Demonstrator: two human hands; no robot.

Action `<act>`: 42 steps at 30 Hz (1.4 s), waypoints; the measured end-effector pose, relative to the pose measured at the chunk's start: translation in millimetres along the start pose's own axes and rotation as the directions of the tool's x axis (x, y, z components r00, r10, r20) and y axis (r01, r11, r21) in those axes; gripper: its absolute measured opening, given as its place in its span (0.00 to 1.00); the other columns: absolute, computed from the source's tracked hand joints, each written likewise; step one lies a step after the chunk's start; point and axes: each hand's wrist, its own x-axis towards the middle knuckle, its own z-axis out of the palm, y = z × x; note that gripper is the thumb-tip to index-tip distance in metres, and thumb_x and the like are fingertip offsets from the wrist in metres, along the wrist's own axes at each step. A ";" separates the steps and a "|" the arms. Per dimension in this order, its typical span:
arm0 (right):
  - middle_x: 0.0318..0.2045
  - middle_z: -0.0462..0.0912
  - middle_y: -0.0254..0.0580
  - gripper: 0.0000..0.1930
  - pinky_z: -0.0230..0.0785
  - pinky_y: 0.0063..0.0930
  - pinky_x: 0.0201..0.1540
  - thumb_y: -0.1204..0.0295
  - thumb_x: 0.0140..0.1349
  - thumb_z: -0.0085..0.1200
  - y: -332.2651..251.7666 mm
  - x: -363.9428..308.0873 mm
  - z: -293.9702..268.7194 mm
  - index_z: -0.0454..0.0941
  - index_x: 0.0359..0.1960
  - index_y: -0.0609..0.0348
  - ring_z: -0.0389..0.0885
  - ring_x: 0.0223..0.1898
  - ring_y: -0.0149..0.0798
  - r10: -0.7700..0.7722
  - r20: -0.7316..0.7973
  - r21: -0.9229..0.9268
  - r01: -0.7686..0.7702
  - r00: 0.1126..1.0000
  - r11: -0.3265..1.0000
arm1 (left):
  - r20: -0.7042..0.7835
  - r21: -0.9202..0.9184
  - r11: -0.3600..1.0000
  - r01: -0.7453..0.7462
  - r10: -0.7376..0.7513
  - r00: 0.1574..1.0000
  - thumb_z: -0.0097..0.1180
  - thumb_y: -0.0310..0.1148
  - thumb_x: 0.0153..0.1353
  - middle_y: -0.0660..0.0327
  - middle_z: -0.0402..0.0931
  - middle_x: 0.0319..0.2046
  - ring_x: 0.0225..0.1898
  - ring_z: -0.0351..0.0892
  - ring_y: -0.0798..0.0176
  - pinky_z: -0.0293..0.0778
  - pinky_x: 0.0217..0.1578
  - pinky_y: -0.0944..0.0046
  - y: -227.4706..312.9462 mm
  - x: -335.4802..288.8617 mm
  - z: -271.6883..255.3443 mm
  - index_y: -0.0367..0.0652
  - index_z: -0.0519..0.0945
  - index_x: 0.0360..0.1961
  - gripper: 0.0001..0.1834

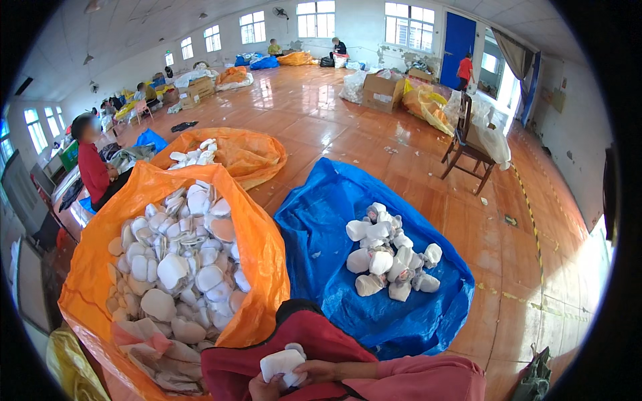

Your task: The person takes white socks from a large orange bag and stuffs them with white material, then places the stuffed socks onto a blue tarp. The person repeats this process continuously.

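Note:
Over my lap, my left hand (265,387) and my right hand (318,371) are both closed on a white rounded pad (281,365). A bit of another pale piece shows behind its upper edge. Left of my lap stands an open orange sack (262,250), filled with many loose white and cream pads (173,270). Ahead and to the right, a blue sheet-like sack (314,220) lies spread on the floor. Several white bundles (381,262) are heaped on it, seemingly pads grouped together. My right sleeve is pink, and dark red cloth covers my lap.
Behind the full sack lies a second orange sack (257,158) with white pieces. A person in red (93,164) sits at the left. A wooden chair (471,150) holding a plastic bag stands right, near cardboard boxes (382,92). Other people sit further back; one stands by the blue door (459,50).

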 end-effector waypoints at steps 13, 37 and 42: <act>0.36 0.80 0.38 0.21 0.55 0.15 0.18 0.62 0.64 0.53 -17.0 -1.2 34.1 0.69 0.56 0.57 0.68 0.21 0.27 -0.009 0.128 0.057 0.002 0.992 0.998 | -0.098 0.247 0.966 -0.079 0.105 0.990 0.63 0.29 0.61 0.61 0.83 0.39 0.39 0.80 0.68 0.77 0.41 0.66 49.4 -5.0 6.4 0.34 0.81 0.49 0.16; 0.59 0.73 0.41 0.35 0.63 0.35 0.66 0.53 0.61 0.60 9.0 24.2 -3.5 0.63 0.64 0.59 0.72 0.60 0.37 0.036 0.281 -0.074 -0.016 0.959 0.997 | -0.066 0.151 0.987 -0.047 0.057 0.996 0.62 0.32 0.63 0.60 0.83 0.38 0.37 0.80 0.67 0.77 0.39 0.66 58.2 -15.4 6.6 0.33 0.81 0.48 0.16; 0.60 0.73 0.40 0.37 0.56 0.35 0.70 0.50 0.61 0.60 2.1 24.0 12.1 0.62 0.65 0.59 0.69 0.63 0.37 -0.031 0.460 -0.119 0.096 0.888 0.988 | 0.024 0.122 0.991 -0.055 0.052 0.998 0.61 0.33 0.64 0.60 0.82 0.36 0.34 0.79 0.69 0.76 0.35 0.67 86.1 -21.8 27.1 0.34 0.82 0.47 0.15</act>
